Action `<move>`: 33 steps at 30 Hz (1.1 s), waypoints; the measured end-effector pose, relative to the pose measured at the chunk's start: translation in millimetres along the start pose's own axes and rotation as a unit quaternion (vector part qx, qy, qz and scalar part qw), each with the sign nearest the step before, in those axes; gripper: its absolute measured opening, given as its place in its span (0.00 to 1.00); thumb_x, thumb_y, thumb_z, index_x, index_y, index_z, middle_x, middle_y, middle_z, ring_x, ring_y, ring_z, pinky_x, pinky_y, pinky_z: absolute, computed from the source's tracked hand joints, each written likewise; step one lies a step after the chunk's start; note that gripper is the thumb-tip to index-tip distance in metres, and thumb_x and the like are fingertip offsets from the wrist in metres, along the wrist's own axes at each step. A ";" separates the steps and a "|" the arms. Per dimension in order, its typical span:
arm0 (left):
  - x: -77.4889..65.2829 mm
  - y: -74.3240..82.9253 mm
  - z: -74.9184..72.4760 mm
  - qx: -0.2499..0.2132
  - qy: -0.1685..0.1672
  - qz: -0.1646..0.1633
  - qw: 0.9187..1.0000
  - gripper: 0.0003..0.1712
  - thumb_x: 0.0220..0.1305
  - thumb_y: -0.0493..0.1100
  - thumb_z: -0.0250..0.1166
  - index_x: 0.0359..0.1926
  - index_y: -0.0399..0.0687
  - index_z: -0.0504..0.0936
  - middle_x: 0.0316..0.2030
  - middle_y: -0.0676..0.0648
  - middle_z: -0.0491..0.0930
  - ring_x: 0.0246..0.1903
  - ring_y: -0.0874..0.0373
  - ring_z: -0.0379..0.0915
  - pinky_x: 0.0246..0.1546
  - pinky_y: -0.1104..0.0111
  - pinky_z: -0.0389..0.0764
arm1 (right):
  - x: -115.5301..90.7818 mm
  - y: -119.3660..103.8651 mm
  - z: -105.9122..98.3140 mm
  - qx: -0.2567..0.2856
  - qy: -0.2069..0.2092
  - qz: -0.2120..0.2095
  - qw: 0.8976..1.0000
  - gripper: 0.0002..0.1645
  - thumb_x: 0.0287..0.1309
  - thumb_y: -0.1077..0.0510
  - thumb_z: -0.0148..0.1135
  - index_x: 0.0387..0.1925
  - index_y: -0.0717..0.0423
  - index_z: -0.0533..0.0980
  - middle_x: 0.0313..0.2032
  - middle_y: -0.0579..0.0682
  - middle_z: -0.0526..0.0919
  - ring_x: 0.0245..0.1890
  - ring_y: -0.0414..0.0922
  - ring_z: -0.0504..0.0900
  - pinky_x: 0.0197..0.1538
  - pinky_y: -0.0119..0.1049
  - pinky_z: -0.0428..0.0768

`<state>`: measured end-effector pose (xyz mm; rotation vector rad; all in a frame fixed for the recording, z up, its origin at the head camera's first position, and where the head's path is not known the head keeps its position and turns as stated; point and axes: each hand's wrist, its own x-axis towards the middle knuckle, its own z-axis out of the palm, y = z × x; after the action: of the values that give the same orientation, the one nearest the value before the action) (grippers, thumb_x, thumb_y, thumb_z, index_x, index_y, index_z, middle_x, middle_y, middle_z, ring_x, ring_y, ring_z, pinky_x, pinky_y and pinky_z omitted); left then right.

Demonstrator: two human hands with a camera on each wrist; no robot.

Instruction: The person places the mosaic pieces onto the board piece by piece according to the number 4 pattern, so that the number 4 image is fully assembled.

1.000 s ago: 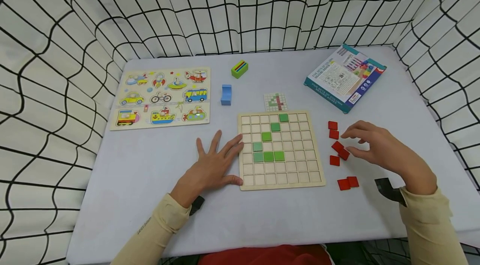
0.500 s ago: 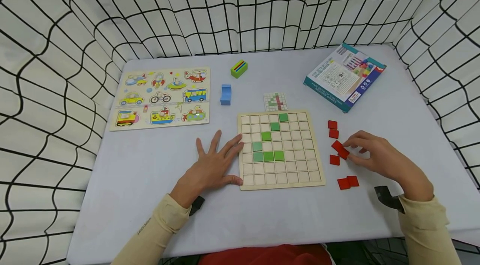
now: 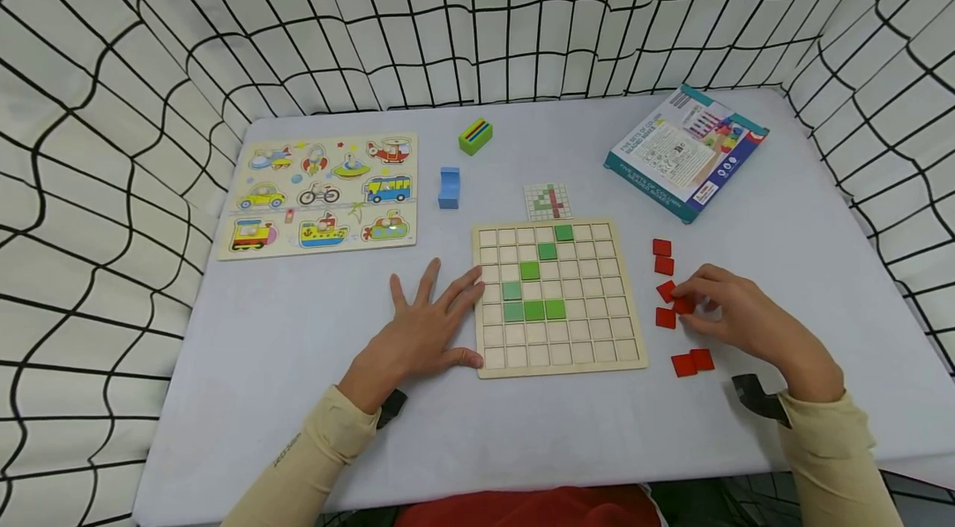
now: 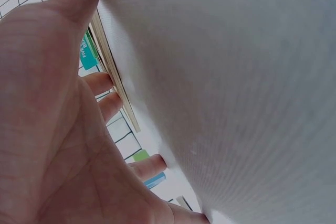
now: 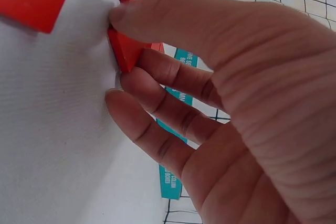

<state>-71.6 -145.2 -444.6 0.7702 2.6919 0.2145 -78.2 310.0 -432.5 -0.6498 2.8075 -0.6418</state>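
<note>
My right hand (image 3: 742, 316) pinches a red square tile (image 5: 125, 51) between thumb and fingers at the table surface. That tile touches or lies close by another red tile (image 3: 666, 292); the fingers partly cover it. More loose red tiles (image 3: 666, 317) lie around it, right of a wooden grid board (image 3: 559, 352). Several green tiles (image 3: 530, 270) sit in the board's cells, in a slanting line and a short row. My left hand (image 3: 421, 332) lies with fingers spread, fingertips and thumb touching the board's left edge. Behind the board is a small printed pattern card (image 3: 547, 201).
A wooden vehicle puzzle (image 3: 288, 240) lies at the back left. Near it stand a blue block (image 3: 449, 189) and a green striped block (image 3: 476, 137). A teal-edged box (image 3: 686, 150) rests at the back right. Black netting (image 3: 477, 38) surrounds the table.
My right hand has moved slightly left and down onto the overlapping pair of red tiles and now pinches one. The left hand and board have stayed put.
</note>
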 end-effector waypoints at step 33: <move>-0.5 -0.5 0.2 -0.004 -0.003 -0.002 1.000 0.62 0.60 0.74 0.70 0.85 0.53 0.56 0.87 0.50 0.47 0.83 0.24 0.37 0.65 0.12 0.45 | 90.1 -50.3 -38.1 -0.043 -0.005 -0.146 0.988 0.21 0.58 0.66 0.78 0.54 0.56 0.87 0.52 0.54 0.83 0.50 0.49 0.81 0.48 0.46 0.89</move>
<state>-71.4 -145.9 -444.7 0.7629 2.6843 0.2229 -149.7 242.3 -383.5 -1.0910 2.7678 -0.5645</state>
